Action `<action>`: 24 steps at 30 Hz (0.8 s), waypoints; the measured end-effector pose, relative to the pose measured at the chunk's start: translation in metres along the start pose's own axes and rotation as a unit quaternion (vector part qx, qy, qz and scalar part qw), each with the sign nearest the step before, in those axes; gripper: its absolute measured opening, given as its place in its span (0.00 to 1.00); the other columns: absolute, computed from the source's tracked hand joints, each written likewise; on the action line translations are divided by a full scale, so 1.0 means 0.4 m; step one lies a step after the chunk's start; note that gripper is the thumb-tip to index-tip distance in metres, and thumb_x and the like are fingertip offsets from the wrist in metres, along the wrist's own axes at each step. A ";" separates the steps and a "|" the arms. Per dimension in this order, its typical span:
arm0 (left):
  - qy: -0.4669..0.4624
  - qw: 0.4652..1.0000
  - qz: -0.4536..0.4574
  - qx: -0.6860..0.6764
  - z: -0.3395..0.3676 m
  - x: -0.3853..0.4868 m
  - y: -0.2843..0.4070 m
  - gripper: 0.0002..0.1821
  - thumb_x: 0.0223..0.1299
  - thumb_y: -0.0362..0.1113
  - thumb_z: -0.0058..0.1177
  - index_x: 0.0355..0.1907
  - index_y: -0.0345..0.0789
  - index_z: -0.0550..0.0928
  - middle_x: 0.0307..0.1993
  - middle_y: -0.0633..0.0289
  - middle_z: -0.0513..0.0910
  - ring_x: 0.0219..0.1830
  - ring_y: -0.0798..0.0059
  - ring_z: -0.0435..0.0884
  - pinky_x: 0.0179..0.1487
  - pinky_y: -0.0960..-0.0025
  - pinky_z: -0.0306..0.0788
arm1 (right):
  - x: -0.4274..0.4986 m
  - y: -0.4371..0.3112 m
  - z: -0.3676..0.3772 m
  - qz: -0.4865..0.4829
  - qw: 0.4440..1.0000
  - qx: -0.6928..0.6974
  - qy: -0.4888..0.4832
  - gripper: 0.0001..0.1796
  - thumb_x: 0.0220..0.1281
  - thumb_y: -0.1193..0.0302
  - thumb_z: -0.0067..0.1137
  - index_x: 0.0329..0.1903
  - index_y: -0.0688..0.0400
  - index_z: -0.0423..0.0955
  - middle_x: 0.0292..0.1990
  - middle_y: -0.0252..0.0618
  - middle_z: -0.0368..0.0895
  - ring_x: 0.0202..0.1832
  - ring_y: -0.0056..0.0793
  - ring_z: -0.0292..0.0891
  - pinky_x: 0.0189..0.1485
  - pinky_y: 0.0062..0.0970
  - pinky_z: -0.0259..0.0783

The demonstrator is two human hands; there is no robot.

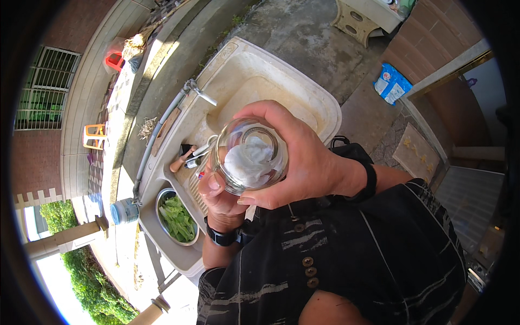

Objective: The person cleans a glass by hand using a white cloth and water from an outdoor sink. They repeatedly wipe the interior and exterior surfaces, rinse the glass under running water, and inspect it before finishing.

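Between both hands, over the edge of a stone-like sink (300, 77), is a round clear glass vessel (227, 142). A wad of white material (254, 156), maybe cloth, shows through it. My right hand (302, 162) wraps around its right side with the thumb low. My left hand (217, 195) holds its lower left side; most of its fingers are hidden behind the glass. On the ribbed drainboard beside the glass lie a wooden-handled tool (178, 162) and a small dark bottle (192, 163). Leafy greens (177, 219) fill a metal bowl (161, 194).
A tap (203, 94) reaches over the basin from a grey pipe (156, 142). A blue-lidded plastic tub (124, 211) hangs or stands at the pipe's lower end. A blue and white bag (392, 84) lies on the floor near the doorway.
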State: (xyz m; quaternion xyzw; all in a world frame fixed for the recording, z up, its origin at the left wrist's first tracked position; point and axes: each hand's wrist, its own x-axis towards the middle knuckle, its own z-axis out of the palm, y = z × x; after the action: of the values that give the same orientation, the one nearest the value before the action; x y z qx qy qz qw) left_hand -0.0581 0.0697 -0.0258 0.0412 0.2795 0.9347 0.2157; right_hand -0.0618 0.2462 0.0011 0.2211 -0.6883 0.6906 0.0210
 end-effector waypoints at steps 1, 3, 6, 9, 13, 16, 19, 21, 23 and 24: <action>0.038 0.999 -0.003 0.029 0.007 -0.006 0.000 0.39 0.35 0.45 0.63 0.53 0.25 0.75 0.56 0.44 0.75 0.57 0.51 0.76 0.62 0.54 0.70 | 0.001 0.002 0.000 -0.003 1.000 0.005 0.008 0.48 0.35 0.68 0.80 0.61 0.62 0.61 0.52 0.39 0.73 0.54 0.26 0.72 0.57 0.28 0.69; 0.073 0.995 -0.001 0.071 0.020 -0.009 -0.001 0.46 0.36 0.46 0.64 0.61 0.22 0.69 0.57 0.44 0.75 0.57 0.52 0.76 0.63 0.55 0.70 | 0.000 0.004 -0.001 -0.017 1.000 -0.018 0.003 0.48 0.34 0.67 0.80 0.61 0.61 0.61 0.52 0.40 0.73 0.54 0.26 0.72 0.57 0.28 0.69; 0.068 0.995 0.003 0.075 0.033 -0.018 0.003 0.53 0.35 0.47 0.65 0.65 0.17 0.63 0.58 0.43 0.74 0.59 0.52 0.75 0.66 0.55 0.66 | -0.002 0.002 -0.006 -0.028 0.999 -0.040 -0.004 0.48 0.34 0.67 0.80 0.61 0.61 0.62 0.52 0.40 0.73 0.53 0.27 0.72 0.56 0.28 0.69; 0.030 0.996 -0.002 0.086 0.028 -0.017 0.008 0.45 0.37 0.49 0.63 0.58 0.19 0.72 0.57 0.43 0.75 0.59 0.52 0.74 0.65 0.56 0.66 | -0.002 0.001 -0.009 -0.032 0.998 -0.056 -0.009 0.48 0.34 0.66 0.81 0.61 0.62 0.62 0.52 0.40 0.72 0.53 0.27 0.72 0.56 0.28 0.69; -0.020 0.992 0.042 0.119 0.006 -0.009 0.003 0.35 0.40 0.52 0.60 0.45 0.22 0.83 0.54 0.43 0.76 0.55 0.53 0.75 0.61 0.57 0.68 | 0.005 0.006 -0.006 -0.012 1.000 0.000 -0.010 0.48 0.34 0.66 0.81 0.61 0.62 0.62 0.52 0.40 0.72 0.53 0.27 0.72 0.55 0.28 0.69; 0.044 0.992 0.032 0.110 0.000 -0.021 -0.001 0.32 0.40 0.53 0.59 0.38 0.23 0.85 0.54 0.43 0.76 0.55 0.53 0.75 0.60 0.58 0.69 | 0.005 0.004 -0.005 -0.022 1.000 -0.012 -0.008 0.48 0.34 0.66 0.80 0.61 0.62 0.62 0.51 0.40 0.72 0.53 0.26 0.72 0.55 0.27 0.69; 0.038 0.996 0.052 0.059 -0.006 -0.022 -0.006 0.31 0.40 0.51 0.60 0.39 0.23 0.84 0.56 0.42 0.75 0.56 0.52 0.75 0.62 0.57 0.68 | 0.004 -0.001 -0.005 -0.025 0.999 -0.018 -0.008 0.49 0.34 0.66 0.80 0.61 0.62 0.61 0.51 0.40 0.72 0.52 0.26 0.72 0.55 0.27 0.70; 0.027 0.998 0.050 0.036 -0.008 -0.021 -0.008 0.32 0.40 0.50 0.60 0.42 0.23 0.82 0.58 0.42 0.75 0.57 0.51 0.76 0.64 0.56 0.68 | 0.005 -0.004 -0.004 -0.006 1.000 -0.011 -0.007 0.49 0.34 0.67 0.80 0.61 0.62 0.61 0.51 0.40 0.72 0.52 0.26 0.72 0.55 0.27 0.70; 0.065 0.996 0.034 0.043 -0.010 -0.022 -0.009 0.35 0.40 0.49 0.61 0.48 0.23 0.80 0.59 0.42 0.74 0.58 0.52 0.76 0.66 0.55 0.67 | 0.005 -0.005 -0.004 -0.002 1.000 -0.012 -0.002 0.49 0.34 0.67 0.80 0.62 0.62 0.60 0.51 0.40 0.72 0.52 0.27 0.72 0.55 0.27 0.70; 0.046 0.998 0.036 0.034 -0.010 -0.022 -0.008 0.37 0.42 0.51 0.60 0.53 0.25 0.77 0.60 0.44 0.74 0.59 0.52 0.75 0.66 0.54 0.67 | 0.006 -0.005 -0.005 -0.002 1.000 -0.014 0.001 0.49 0.34 0.67 0.80 0.62 0.62 0.60 0.51 0.40 0.72 0.53 0.27 0.72 0.55 0.27 0.70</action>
State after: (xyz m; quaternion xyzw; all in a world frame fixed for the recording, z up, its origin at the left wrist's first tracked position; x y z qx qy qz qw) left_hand -0.0497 0.0663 -0.0307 0.0156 0.3188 0.9328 0.1672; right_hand -0.0639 0.2477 0.0039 0.2221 -0.6972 0.6811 0.0261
